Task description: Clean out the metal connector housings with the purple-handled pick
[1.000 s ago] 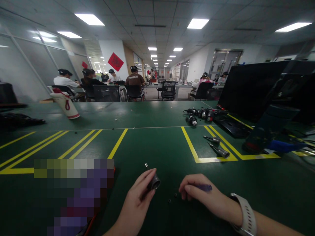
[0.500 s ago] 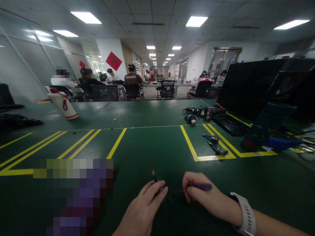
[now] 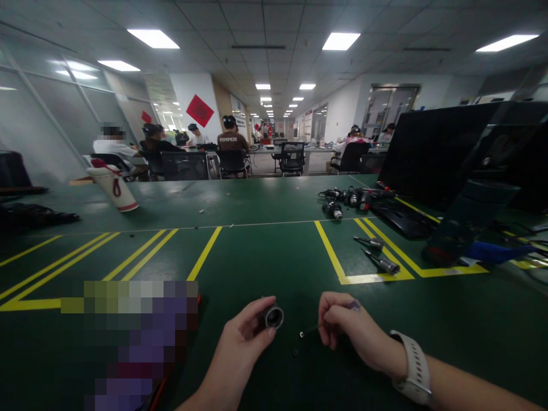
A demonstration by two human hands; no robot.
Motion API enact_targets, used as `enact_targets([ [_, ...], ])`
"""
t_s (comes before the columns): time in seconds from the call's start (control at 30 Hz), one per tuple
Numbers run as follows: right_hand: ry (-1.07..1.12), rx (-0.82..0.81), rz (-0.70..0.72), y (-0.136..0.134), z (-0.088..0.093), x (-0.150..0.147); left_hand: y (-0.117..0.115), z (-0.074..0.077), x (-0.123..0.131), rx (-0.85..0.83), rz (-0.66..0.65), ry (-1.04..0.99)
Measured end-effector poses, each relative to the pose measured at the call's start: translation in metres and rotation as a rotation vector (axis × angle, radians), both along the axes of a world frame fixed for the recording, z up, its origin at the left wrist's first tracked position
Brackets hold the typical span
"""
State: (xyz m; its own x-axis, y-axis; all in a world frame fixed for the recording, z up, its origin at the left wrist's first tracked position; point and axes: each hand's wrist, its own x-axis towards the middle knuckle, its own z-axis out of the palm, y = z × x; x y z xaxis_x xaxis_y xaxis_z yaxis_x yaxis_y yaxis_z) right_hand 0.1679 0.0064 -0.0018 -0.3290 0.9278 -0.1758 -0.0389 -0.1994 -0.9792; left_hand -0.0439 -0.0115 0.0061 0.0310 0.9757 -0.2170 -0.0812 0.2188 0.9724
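My left hand [image 3: 246, 342] pinches a metal cylindrical part [image 3: 274, 316] between thumb and fingers, its round hollow end facing me. To its right, my right hand [image 3: 353, 328] is closed around a screwdriver with a purple handle [image 3: 354, 305]; its thin shaft points left, and a small shiny piece [image 3: 302, 334] shows at the tip. A small dark nut-like piece [image 3: 295, 353] lies on the green table between the hands. Two metal parts with thin shafts, one [image 3: 383, 262] nearer and one [image 3: 370, 242] behind, rest at the right yellow lines.
On the left lies a blurred purple object [image 3: 149, 337]; a white cup [image 3: 115, 185] stands farther back. Black cabled parts [image 3: 334, 208], a dark bottle [image 3: 468, 220], a blue item [image 3: 499, 251] and a monitor [image 3: 432, 154] are at the right. People sit beyond the green table [image 3: 257, 251].
My left hand has turned the metal part so its hollow end faces me. My right hand has rotated a little, and the screwdriver handle is now mostly hidden behind it.
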Motion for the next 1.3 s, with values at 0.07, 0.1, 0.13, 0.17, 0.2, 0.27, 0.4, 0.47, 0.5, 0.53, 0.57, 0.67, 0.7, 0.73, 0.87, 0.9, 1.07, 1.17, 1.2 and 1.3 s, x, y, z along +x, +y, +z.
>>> enact_targets([
  [0.07,0.102,-0.043,-0.045,0.001,-0.001,0.0,0.004,0.004,0.004,-0.025,0.028,-0.031],
  [0.1,0.15,-0.052,-0.061,0.001,0.001,0.001,0.006,0.005,0.006,-0.033,0.044,-0.044],
  [0.13,0.195,-0.053,-0.072,-0.001,0.005,0.001,0.009,0.007,0.009,-0.033,0.062,-0.058],
  [0.17,0.233,-0.046,-0.079,-0.003,0.009,0.002,0.011,0.008,0.011,-0.03,0.082,-0.071],
  [0.2,0.264,-0.037,-0.084,-0.006,0.014,0.002,0.014,0.009,0.014,-0.025,0.098,-0.086],
  [0.27,0.327,-0.007,-0.085,-0.01,0.024,0.0,0.017,0.011,0.02,-0.014,0.121,-0.118],
  [0.4,0.385,0.118,-0.087,-0.011,0.035,-0.004,0.018,0.012,0.029,-0.008,0.133,-0.157],
  [0.47,0.329,0.19,-0.1,-0.007,0.034,-0.004,0.017,0.011,0.029,-0.011,0.136,-0.152],
  [0.5,0.295,0.214,-0.101,-0.005,0.033,-0.003,0.016,0.009,0.028,-0.012,0.14,-0.146],
  [0.53,0.266,0.227,-0.096,-0.004,0.032,-0.001,0.016,0.008,0.027,-0.016,0.147,-0.135],
  [0.57,0.241,0.228,-0.079,-0.003,0.031,0.0,0.016,0.006,0.025,-0.018,0.155,-0.123],
  [0.67,0.143,0.194,0.029,-0.002,0.028,0.004,0.016,0.002,0.021,-0.015,0.175,-0.097],
  [0.7,0.109,0.175,0.073,-0.003,0.027,0.004,0.017,0.001,0.021,-0.009,0.18,-0.095],
  [0.73,0.077,0.156,0.114,-0.003,0.026,0.004,0.017,0.0,0.021,-0.004,0.183,-0.094],
  [0.87,-0.013,0.111,0.23,-0.004,0.022,-0.001,0.016,-0.002,0.022,0.0,0.185,-0.111],
  [0.9,-0.029,0.11,0.242,-0.004,0.021,-0.003,0.016,-0.003,0.023,0.001,0.182,-0.119],
  [1.07,-0.098,0.148,0.248,-0.005,0.017,-0.005,0.013,-0.001,0.023,0.0,0.177,-0.113],
  [1.17,-0.143,0.185,0.245,-0.006,0.015,-0.005,0.013,0.002,0.024,-0.002,0.178,-0.103],
  [1.2,-0.158,0.198,0.244,-0.006,0.015,-0.005,0.012,0.003,0.024,-0.004,0.179,-0.102],
  [1.3,-0.192,0.226,0.242,-0.006,0.015,-0.005,0.01,0.005,0.025,-0.018,0.179,-0.096],
])
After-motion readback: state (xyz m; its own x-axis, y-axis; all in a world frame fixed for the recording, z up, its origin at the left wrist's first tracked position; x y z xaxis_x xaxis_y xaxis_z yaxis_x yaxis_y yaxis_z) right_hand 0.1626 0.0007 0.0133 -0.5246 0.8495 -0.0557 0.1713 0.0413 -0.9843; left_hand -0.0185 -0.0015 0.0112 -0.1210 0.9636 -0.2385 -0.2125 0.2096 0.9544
